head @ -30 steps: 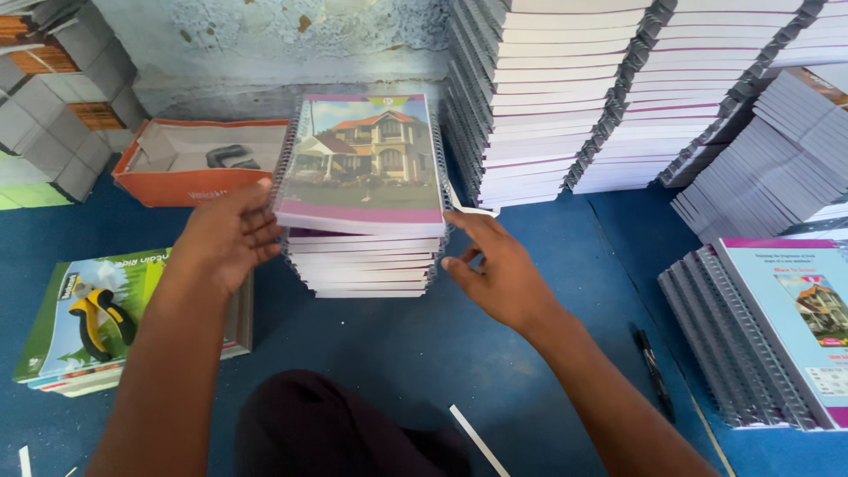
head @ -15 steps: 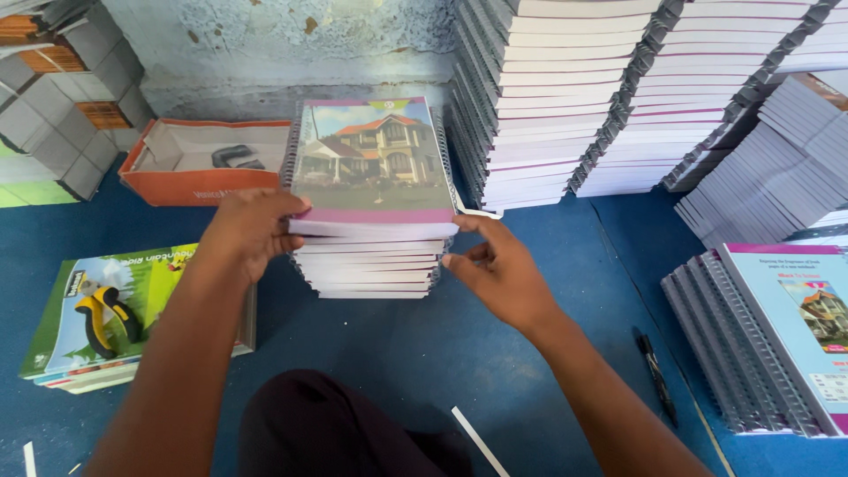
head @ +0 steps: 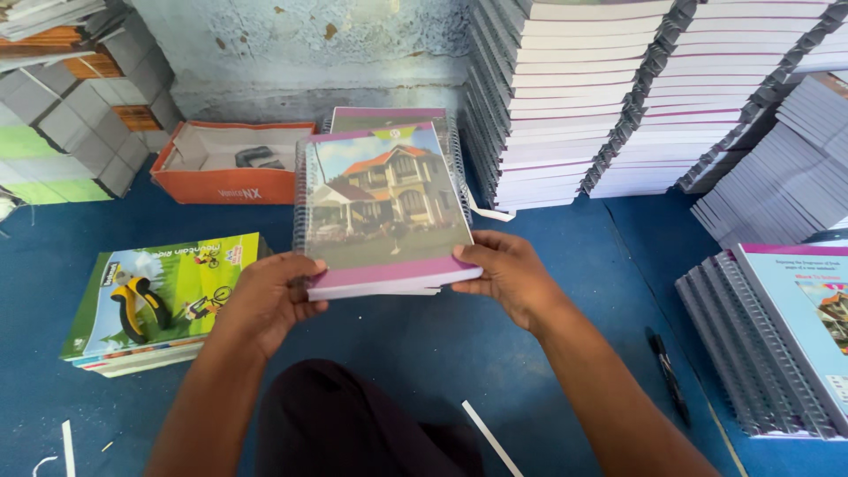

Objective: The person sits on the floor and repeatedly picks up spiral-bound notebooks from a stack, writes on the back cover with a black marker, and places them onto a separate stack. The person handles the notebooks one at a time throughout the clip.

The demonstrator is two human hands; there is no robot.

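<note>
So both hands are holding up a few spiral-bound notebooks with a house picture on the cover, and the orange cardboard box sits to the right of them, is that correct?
Not quite. Both the left hand and right hand do hold the spiral-bound notebooks with the house picture, but the head view shows the orange cardboard box to the left of them, against the wall, not to the right.

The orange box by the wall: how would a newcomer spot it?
Start at the pale, chipped back wall. At its foot, on the blue floor, left of the house-cover notebook both hands hold, lies the orange box. It alone is an open cardboard tray, not stacked books.
</note>
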